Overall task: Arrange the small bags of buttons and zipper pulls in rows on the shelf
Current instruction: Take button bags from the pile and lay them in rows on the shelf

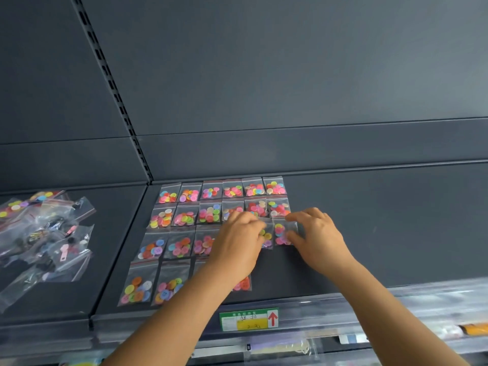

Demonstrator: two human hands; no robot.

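On shelf [369, 233], four bag rows [211, 215].

The left hand [239, 241] and its forearm cover several button bags [241, 283] in the third and fourth rows; only edges show. The bag [266, 236] under its fingers [253, 220] is mostly hidden. The pile of loose bags [39, 233] is cut by the left edge, contents blurred. Handwriting on the price label [248, 319] is illegible. Items under the shelf [369, 233] are blurred.
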